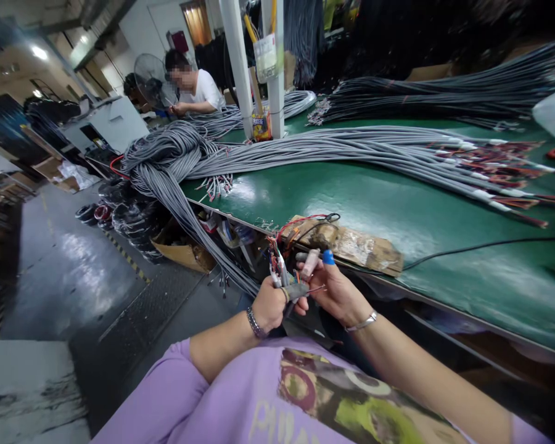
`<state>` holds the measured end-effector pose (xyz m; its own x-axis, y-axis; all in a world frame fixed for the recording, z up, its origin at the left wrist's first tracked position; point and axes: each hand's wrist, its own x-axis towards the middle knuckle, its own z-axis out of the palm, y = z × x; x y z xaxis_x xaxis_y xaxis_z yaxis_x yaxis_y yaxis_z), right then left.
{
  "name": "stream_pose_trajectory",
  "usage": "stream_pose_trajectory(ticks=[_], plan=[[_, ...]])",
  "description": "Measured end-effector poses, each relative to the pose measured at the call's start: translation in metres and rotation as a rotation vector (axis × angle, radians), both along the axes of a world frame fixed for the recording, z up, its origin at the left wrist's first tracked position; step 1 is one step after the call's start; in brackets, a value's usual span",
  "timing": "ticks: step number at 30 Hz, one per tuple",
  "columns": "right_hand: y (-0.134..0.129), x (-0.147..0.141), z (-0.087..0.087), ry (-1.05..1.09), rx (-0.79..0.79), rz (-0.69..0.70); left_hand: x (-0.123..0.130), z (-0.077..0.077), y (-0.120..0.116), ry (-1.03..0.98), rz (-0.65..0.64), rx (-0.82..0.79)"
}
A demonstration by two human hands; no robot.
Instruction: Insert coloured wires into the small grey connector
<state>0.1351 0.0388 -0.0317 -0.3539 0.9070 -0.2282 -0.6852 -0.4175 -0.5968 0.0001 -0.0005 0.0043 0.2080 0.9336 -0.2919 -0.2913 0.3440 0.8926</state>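
Observation:
My left hand (269, 304) is closed around a bunch of grey cables (283, 271), just off the table's near edge. Thin coloured wires (272, 246) stick out of their stripped ends. Some fingers wear grey and whitish coverings. Close on its right, my right hand (337, 291) has its fingers bent in on thin wires (318, 288) at a cable end; the exact grip is partly hidden. A blue cover (328, 257) sits on one fingertip of this hand. Right beside both hands, a taped wooden block (351, 243) with red and black leads lies on the table edge.
Long grey cables (305, 151) run across the green table (420, 203), and a coil (166, 148) hangs over its left edge. Black cables (420, 102) lie at the back. White posts (237, 61) rise from the table. Another person (203, 89) sits beyond. A cardboard box (185, 250) stands below.

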Motion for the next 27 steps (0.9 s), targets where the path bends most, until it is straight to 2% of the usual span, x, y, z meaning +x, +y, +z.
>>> stream_pose_trajectory(ticks=[5,12,18,20,24,27], plan=[[-0.005,0.005,0.004,0.040,-0.055,0.050,-0.004,-0.002,-0.010,-0.023,0.038,0.038],[-0.010,0.001,0.014,-0.071,0.039,0.013,0.001,-0.002,-0.010,0.007,0.149,0.109],[-0.017,-0.003,0.012,-0.404,0.158,-0.318,0.004,-0.004,-0.004,0.010,0.173,0.108],[-0.016,-0.004,0.013,-0.373,0.176,-0.251,0.005,-0.003,-0.003,0.012,0.167,0.101],[-0.011,-0.008,0.018,-0.112,0.151,0.082,0.007,-0.001,-0.002,0.020,0.153,0.094],[-0.009,-0.011,0.018,-0.027,0.116,0.127,0.009,0.000,-0.002,0.025,0.154,0.089]])
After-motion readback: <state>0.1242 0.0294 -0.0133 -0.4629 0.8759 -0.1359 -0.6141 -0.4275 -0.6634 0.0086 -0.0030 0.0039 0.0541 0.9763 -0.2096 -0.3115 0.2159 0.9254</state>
